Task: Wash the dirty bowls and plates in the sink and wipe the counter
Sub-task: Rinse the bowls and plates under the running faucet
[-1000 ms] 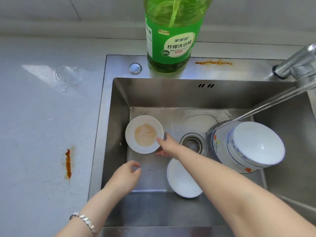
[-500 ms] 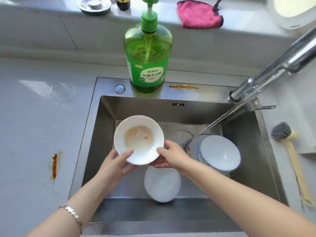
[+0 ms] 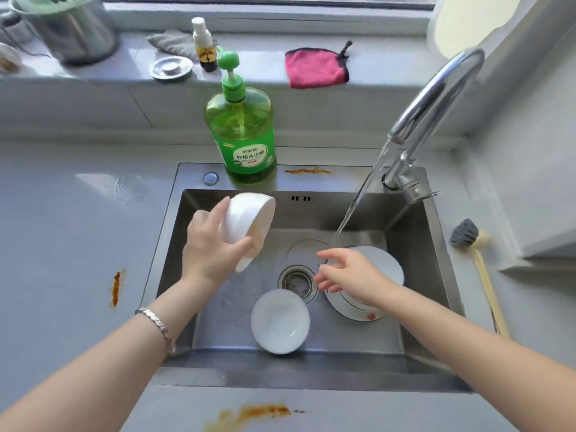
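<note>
2 bare hands are over a rectangular stainless-steel sink (image 3: 311,213). Directions here are read from the round metal drain (image 3: 297,280) in the basin floor.

The left hand (image 3: 208,247) is at 10 o'clock, raised above the floor. Its fingers and thumb are clamped round a small white ceramic bowl (image 3: 249,219). That bowl is tipped on its side with its mouth facing 4 o'clock, and a tan smear shows along its inner rim. A silver link bracelet (image 3: 156,322) sits on the left wrist.

The right hand (image 3: 349,272) is at 3 o'clock, fingers apart and loosely bent, holding nothing. It is over a stack of white dishes (image 3: 389,263); whether it touches them cannot be told.

A 2nd white bowl (image 3: 280,322) lies tilted on the sink floor at 6 o'clock, just beside the drain.

Water (image 3: 358,201) slants down from a curved chrome faucet (image 3: 436,92) at 1 o'clock and lands just beyond the right fingertips (image 3: 321,253).

A green pump bottle of dish soap (image 3: 246,135) stands on the sink's back ledge at 11 o'clock.

The grey counter (image 3: 62,244) and sink ledge carry 3 orange smears: 1 at 9 o'clock (image 3: 116,288), 1 at 6 o'clock by the front edge (image 3: 255,413) and 1 at 12 o'clock on the ledge (image 3: 307,171).

A grey-headed brush with a pale handle (image 3: 464,233) lies on the counter at 3 o'clock. A folded pink cloth (image 3: 314,68) rests on the sill at 12 o'clock.
</note>
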A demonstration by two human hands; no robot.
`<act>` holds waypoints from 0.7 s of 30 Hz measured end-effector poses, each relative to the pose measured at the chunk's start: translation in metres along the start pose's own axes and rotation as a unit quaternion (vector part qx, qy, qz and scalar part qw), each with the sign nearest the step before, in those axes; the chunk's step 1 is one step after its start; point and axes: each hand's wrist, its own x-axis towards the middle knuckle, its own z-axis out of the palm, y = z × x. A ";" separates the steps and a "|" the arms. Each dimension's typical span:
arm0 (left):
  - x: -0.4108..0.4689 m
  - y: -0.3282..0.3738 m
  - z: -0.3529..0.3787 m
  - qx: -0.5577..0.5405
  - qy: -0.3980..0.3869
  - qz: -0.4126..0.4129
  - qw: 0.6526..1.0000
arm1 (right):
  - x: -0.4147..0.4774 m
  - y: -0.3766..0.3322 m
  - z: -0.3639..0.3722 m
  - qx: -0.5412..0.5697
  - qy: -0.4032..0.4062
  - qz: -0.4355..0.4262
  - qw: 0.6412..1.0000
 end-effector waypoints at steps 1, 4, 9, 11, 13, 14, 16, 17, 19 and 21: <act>-0.002 0.004 -0.001 0.039 0.005 0.027 0.999 | -0.002 0.004 -0.006 -0.016 -0.003 0.001 1.000; -0.004 0.011 -0.001 0.113 0.014 0.070 0.991 | -0.005 0.017 -0.023 -0.095 -0.003 -0.015 0.995; 0.003 0.032 0.006 -0.034 0.039 -0.078 0.996 | -0.009 0.009 -0.047 -0.311 0.023 -0.102 0.944; 0.007 0.041 0.010 -0.177 0.024 -0.150 0.972 | -0.006 0.002 -0.052 -0.332 0.036 -0.170 0.927; 0.007 0.053 0.018 -0.263 0.007 -0.184 0.947 | -0.001 -0.007 -0.053 -0.340 0.009 -0.239 0.909; 0.007 0.060 0.024 -0.284 -0.004 -0.188 0.940 | 0.003 -0.011 -0.049 -0.344 -0.016 -0.267 0.900; 0.006 0.076 0.036 -0.309 -0.014 -0.176 0.935 | 0.007 -0.015 -0.036 -0.347 -0.083 -0.304 0.883; 0.007 0.084 0.040 -0.318 -0.011 -0.166 0.933 | 0.007 -0.017 -0.032 -0.342 -0.110 -0.313 0.879; 0.010 0.093 0.045 -0.324 -0.003 -0.154 0.933 | 0.012 -0.009 -0.038 -0.354 -0.116 -0.369 0.852; 0.013 0.096 0.048 -0.319 -0.011 -0.143 0.937 | 0.027 0.000 -0.060 -0.442 -0.075 -0.436 0.780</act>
